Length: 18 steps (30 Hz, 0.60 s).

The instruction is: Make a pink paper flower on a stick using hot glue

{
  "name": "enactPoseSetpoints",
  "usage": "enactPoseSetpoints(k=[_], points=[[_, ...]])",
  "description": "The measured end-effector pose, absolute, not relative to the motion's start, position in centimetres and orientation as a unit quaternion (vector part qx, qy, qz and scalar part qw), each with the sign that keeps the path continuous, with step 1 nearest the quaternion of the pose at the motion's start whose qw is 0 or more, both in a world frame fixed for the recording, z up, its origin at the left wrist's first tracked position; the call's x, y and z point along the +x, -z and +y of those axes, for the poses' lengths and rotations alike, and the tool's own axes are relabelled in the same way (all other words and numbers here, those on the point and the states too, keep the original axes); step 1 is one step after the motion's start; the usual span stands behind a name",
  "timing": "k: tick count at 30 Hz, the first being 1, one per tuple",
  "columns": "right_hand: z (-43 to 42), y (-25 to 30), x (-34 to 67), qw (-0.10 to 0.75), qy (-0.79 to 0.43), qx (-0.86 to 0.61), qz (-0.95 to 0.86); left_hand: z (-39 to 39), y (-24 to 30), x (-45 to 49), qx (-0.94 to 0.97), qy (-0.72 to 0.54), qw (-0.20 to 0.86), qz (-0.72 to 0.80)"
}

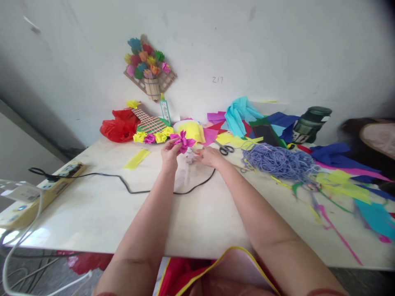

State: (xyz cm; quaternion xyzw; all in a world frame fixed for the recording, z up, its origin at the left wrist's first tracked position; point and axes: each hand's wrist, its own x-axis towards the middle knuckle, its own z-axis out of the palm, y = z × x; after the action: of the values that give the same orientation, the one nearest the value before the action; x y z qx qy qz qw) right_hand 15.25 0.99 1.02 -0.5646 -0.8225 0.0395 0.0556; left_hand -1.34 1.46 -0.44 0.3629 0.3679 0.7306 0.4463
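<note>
My left hand (170,153) pinches a magenta crepe-paper flower (184,141) between thumb and fingers, just above the table. Close beside it, my right hand (210,156) is closed around a whitish, see-through glue gun (189,156) with an orange part at the fingers; its outline is blurred and partly hidden. A black cord (132,191) runs from the left across the table and passes under my right wrist. Behind the flower lies a green-and-pink striped craft piece (151,122), strung with lines and edged with yellow and magenta paper flowers.
Scissors (226,150) and a tangled blue-purple yarn heap (277,160) lie to the right, among crepe-paper scraps (242,115) and a dark jar (311,125). At left are a power strip (66,174) and a yellow paper strip (137,159). A glue bottle (165,110) stands behind.
</note>
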Motion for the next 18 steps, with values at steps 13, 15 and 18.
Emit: enactPoseSetpoints(k=[13, 15, 18], points=[[1.2, -3.8, 20.7, -0.087, -0.078, -0.673, -0.731, 1.3, 0.5, -1.0, 0.384, -0.712, 0.464, 0.361], [1.5, -3.0, 20.8, -0.074, -0.063, -0.672, -0.734, 1.3, 0.5, -1.0, 0.386, -0.706, 0.469, 0.363], [1.9, -2.1, 20.8, -0.06, -0.053, -0.67, -0.738, 1.1, 0.3, -0.9, 0.387, -0.696, 0.48, 0.368]])
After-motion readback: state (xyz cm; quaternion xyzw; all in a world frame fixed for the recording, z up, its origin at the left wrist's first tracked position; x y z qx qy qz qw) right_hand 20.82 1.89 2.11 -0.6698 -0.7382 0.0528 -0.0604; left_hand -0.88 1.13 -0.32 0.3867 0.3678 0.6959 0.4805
